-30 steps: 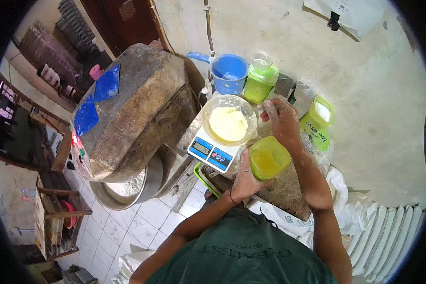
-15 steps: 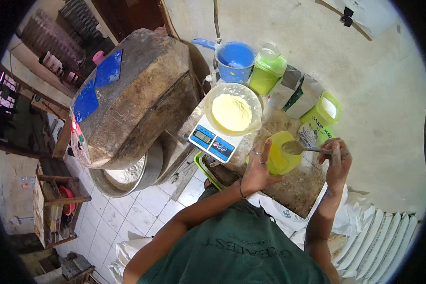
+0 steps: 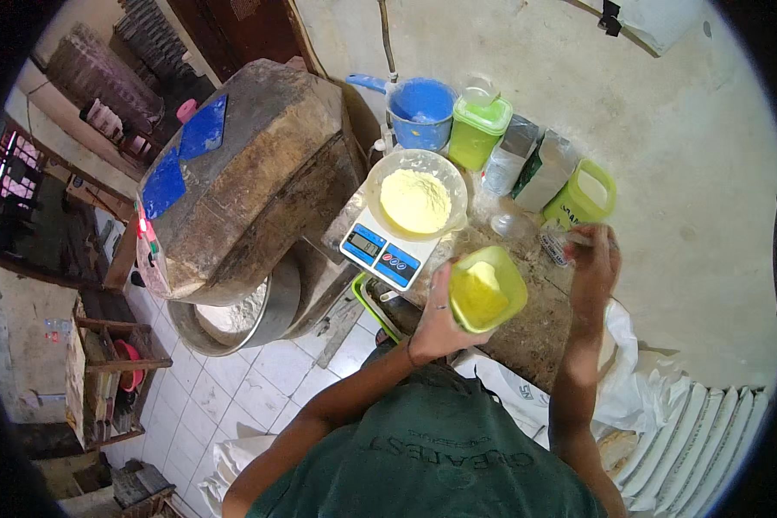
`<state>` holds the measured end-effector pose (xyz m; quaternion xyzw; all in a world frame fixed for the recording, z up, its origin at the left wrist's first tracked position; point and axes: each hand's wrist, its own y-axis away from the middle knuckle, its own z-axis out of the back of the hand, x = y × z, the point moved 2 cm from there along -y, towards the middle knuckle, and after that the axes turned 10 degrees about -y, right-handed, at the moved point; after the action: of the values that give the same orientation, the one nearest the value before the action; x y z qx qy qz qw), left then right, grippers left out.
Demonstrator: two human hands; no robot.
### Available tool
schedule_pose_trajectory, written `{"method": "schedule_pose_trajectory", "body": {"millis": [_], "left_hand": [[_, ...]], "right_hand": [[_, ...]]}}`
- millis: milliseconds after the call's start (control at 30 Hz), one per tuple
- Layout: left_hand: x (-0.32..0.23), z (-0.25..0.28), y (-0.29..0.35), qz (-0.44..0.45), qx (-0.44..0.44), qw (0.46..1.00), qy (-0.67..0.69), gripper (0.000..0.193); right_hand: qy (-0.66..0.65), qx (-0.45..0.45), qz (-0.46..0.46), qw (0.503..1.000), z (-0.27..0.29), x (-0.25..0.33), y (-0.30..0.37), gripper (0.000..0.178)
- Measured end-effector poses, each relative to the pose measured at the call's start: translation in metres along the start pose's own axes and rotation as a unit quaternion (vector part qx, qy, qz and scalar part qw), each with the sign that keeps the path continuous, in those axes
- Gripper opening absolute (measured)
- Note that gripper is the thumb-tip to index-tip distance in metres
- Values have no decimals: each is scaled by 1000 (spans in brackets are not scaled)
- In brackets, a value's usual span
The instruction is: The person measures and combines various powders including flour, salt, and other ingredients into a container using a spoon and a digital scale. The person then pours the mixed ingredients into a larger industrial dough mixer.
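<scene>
My left hand (image 3: 440, 324) grips a yellow-green plastic tub (image 3: 514, 298) from its left side, tilted so that the pale yellow powder (image 3: 482, 293) inside shows. To the right, my right hand (image 3: 594, 255) is closed round the handle of a metal spoon (image 3: 511, 226). The spoon's bowl is apart from the tub, above its far side. A clear plastic bowl (image 3: 460, 194) with a mound of light yellow powder (image 3: 414, 200) rests on a white digital scale (image 3: 388, 250), beyond and left of the tub.
Behind the scale stand a blue dipper (image 3: 420, 121), a lidded green container (image 3: 479, 129), foil packs (image 3: 548, 168) and an open green container (image 3: 583, 194). A large mixer (image 3: 259, 164) with a metal bowl (image 3: 289, 302) of flour is at left. White sacks (image 3: 691, 440) lie at lower right.
The spoon has come out of the tub, to beyond its far edge. My left hand has brought the tub a little nearer and left. My right hand has shifted slightly left.
</scene>
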<state>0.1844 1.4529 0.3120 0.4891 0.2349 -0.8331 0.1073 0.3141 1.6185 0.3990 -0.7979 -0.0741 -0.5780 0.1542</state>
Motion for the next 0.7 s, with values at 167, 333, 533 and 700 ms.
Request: {"method": "schedule_pose_trajectory", "body": {"millis": [167, 333, 533, 700], "left_hand": [[-21, 33, 22, -28, -11, 993, 118, 120], [-18, 69, 52, -35, -52, 990, 129, 123], [4, 99, 72, -6, -123, 988, 93, 128], [6, 119, 65, 43, -78, 996, -2, 128]], "right_hand": [[-29, 35, -55, 997, -46, -66, -31, 26], [-16, 65, -96, 993, -70, -100, -40, 25], [-45, 61, -117, 990, -80, -122, -41, 22], [-83, 21, -138, 987, -74, -129, -44, 24]]}}
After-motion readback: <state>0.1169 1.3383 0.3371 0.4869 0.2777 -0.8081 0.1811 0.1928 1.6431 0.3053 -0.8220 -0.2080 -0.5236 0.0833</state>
